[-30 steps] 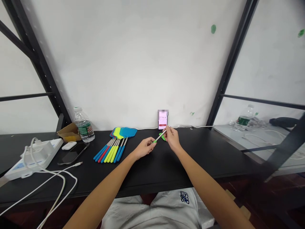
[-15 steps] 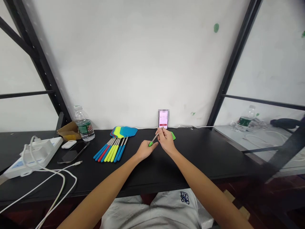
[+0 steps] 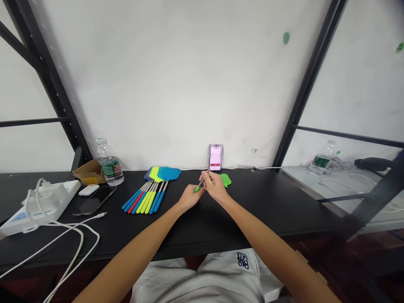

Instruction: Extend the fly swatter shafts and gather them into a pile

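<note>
Over the middle of the black table both my hands hold one green fly swatter. My left hand is closed round its green grip. My right hand pinches the thin metal rod just above that grip. The swatter's green head lies on the table just right of my right hand. To the left, a fanned row of fly swatters in blue, yellow and red lies flat on the table.
A lit phone leans on the wall behind my hands. At the left are a water bottle, a small cardboard box, a dark phone, a white case and a power strip with white cables. Another bottle stands on the right shelf.
My hands have drawn closer together along the rod, so less of it shows between them. The green head now lies right of my right hand instead of between the hands.
</note>
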Motion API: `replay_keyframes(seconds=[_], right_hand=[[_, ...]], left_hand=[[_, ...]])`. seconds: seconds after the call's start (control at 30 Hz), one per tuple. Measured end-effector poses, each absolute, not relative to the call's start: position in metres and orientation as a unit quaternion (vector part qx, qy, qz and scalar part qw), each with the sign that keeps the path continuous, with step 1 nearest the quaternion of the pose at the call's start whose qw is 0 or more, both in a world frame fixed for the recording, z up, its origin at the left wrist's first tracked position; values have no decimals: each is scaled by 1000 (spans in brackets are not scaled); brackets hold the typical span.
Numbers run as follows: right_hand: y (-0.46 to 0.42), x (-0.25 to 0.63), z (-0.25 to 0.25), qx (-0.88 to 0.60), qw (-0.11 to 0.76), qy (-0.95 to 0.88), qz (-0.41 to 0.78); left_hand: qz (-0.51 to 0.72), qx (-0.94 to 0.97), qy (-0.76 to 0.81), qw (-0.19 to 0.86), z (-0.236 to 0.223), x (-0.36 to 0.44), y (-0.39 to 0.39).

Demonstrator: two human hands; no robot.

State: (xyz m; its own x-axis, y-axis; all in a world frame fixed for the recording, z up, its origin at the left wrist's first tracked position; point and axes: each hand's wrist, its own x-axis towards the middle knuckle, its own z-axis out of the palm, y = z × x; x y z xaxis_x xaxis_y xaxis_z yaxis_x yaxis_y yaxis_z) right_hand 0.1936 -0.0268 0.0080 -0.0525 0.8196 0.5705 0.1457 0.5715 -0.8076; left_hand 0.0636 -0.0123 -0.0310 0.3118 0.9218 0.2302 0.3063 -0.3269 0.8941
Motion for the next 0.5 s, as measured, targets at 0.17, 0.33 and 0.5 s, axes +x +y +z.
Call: replay_keyframes(seconds=[0.17, 0.33, 0.5], right_hand=[[-26, 193, 6, -369, 575, -673, 286], [-25, 193, 6, -352, 571, -679, 300], [-24, 192, 6, -349, 568, -680, 305]], left_hand=[[396, 701, 426, 412, -32, 63, -11], [388, 695, 434, 422, -34, 62, -10], [390, 690, 431, 432, -34, 62, -10]])
